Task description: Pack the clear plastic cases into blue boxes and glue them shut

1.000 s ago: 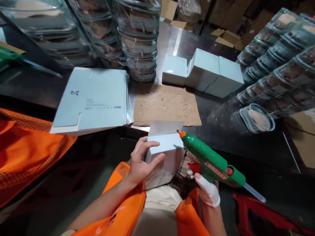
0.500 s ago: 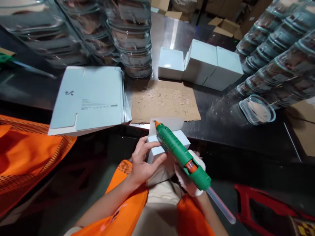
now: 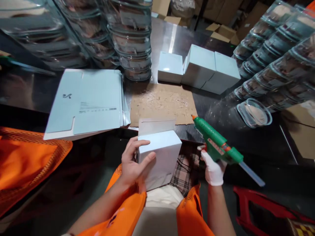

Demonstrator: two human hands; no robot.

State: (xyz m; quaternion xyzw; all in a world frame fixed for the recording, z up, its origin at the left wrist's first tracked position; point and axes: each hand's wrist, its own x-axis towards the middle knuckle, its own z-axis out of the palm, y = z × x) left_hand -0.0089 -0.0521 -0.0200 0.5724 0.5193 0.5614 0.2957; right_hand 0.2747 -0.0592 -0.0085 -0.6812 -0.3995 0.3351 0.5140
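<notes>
Two hands busy: left (image 3: 133,164) clasping light, crushable box (image 3: 159,154) by its side, right (image 3: 213,168) gripping glue gun (image 3: 216,146) beside box.

It was a packing workshop: stacked clear containers (image 3: 137,42) stood behind the flat carton blanks (image 3: 86,101) on a steel desk (image 3: 169,36).

box print (image 3: 97,108) perhaps too small, red stool (image 3: 261,206) cropped

flat carton blanks (image 3: 86,101), cardboard sheet (image 3: 163,102), stacked clear containers (image 3: 134,39)
</notes>
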